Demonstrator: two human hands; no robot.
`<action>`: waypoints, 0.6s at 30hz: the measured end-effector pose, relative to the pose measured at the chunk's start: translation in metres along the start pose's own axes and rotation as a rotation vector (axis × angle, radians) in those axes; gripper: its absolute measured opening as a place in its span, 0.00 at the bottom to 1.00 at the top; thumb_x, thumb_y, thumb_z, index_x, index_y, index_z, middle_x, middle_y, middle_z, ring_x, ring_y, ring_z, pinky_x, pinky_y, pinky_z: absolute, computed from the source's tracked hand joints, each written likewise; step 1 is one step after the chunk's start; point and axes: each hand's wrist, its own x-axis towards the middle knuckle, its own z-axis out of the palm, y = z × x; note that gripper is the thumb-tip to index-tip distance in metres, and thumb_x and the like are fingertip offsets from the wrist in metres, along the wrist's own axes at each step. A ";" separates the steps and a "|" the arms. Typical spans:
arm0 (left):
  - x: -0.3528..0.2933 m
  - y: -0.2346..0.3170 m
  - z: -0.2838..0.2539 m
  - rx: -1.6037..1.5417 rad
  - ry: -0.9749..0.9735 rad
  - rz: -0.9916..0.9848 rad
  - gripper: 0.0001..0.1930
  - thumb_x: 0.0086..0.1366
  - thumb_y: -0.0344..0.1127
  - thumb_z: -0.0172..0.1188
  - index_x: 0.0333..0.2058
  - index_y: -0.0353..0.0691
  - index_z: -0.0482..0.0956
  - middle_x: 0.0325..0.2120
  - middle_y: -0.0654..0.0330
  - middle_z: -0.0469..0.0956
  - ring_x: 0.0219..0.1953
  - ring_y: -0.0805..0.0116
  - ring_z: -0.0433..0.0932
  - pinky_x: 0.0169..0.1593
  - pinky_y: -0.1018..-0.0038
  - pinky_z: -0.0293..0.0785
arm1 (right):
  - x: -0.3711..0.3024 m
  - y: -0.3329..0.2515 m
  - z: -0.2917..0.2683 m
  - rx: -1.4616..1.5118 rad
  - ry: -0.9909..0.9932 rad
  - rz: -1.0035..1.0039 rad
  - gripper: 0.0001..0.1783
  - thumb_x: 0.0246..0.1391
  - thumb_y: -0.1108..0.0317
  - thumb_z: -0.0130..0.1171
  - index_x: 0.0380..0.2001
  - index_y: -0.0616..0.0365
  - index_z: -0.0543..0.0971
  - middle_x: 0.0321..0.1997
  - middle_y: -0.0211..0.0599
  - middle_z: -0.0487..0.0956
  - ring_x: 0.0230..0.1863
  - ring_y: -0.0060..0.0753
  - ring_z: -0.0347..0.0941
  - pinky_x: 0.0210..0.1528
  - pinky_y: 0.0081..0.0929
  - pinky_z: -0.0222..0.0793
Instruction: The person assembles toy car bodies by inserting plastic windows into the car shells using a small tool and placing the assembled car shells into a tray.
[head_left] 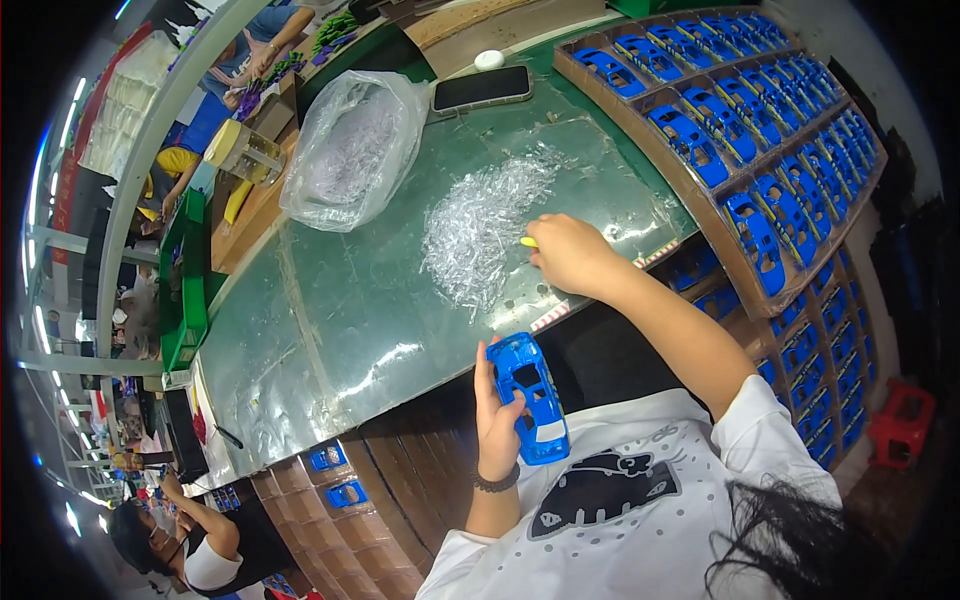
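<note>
My left hand (494,420) is wrapped round a blue toy car body shell (543,410), held in front of my chest just off the table's near edge. The shell has window openings and a pale patch at its lower end. My right hand (572,255) is closed on a thin yellow-ended tool (529,242); the rest of the tool is hidden by the fingers. This hand is at the right side of a loose heap of small clear plastic pieces (475,235) on the green tabletop (370,320).
Behind the heap are a clear bag of similar pieces (355,150), a phone (482,90) and a round white object (489,60). Stacked brown trays of blue shells (640,120) border the right. A yellow-lidded jar (243,152) and green bin (184,290) are left. Other people work nearby.
</note>
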 end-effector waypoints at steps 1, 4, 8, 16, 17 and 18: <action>0.000 0.000 -0.001 -0.045 -0.062 -0.003 0.39 0.43 0.18 0.40 0.57 0.38 0.39 0.57 0.55 0.45 0.37 0.76 0.67 0.33 0.85 0.66 | -0.004 -0.001 -0.006 -0.022 -0.001 0.003 0.07 0.37 0.71 0.57 0.22 0.62 0.74 0.25 0.44 0.73 0.31 0.46 0.69 0.33 0.34 0.64; 0.006 0.004 -0.001 0.073 -0.183 -0.040 0.39 0.43 0.15 0.39 0.57 0.37 0.37 0.58 0.55 0.42 0.36 0.76 0.69 0.30 0.85 0.67 | -0.024 0.000 -0.018 0.185 0.162 -0.113 0.07 0.38 0.72 0.56 0.25 0.62 0.75 0.23 0.42 0.74 0.27 0.38 0.72 0.30 0.29 0.66; 0.014 -0.001 0.008 0.125 -0.129 -0.028 0.37 0.44 0.18 0.42 0.57 0.37 0.43 0.56 0.53 0.48 0.40 0.76 0.67 0.27 0.88 0.65 | -0.045 -0.013 -0.032 0.506 -0.135 0.090 0.07 0.39 0.75 0.56 0.26 0.65 0.75 0.21 0.39 0.75 0.23 0.25 0.72 0.26 0.21 0.66; 0.021 -0.012 0.017 0.248 -0.140 0.072 0.26 0.45 0.21 0.43 0.48 0.35 0.54 0.55 0.51 0.49 0.41 0.78 0.65 0.23 0.89 0.65 | -0.073 0.002 0.018 0.456 0.165 -0.039 0.06 0.32 0.74 0.62 0.16 0.64 0.75 0.19 0.38 0.73 0.20 0.29 0.70 0.22 0.22 0.63; 0.021 -0.013 0.017 0.248 -0.141 0.069 0.26 0.45 0.21 0.43 0.48 0.35 0.54 0.55 0.51 0.49 0.41 0.78 0.65 0.23 0.89 0.65 | -0.075 0.002 0.019 0.465 0.209 -0.010 0.07 0.31 0.74 0.62 0.16 0.64 0.75 0.20 0.38 0.73 0.21 0.30 0.69 0.23 0.22 0.62; 0.021 -0.013 0.018 0.273 -0.139 0.074 0.25 0.45 0.21 0.43 0.47 0.33 0.57 0.55 0.51 0.49 0.41 0.77 0.66 0.23 0.89 0.65 | -0.076 0.001 0.021 0.473 0.252 0.018 0.07 0.31 0.73 0.63 0.16 0.64 0.75 0.22 0.38 0.72 0.22 0.31 0.69 0.24 0.22 0.62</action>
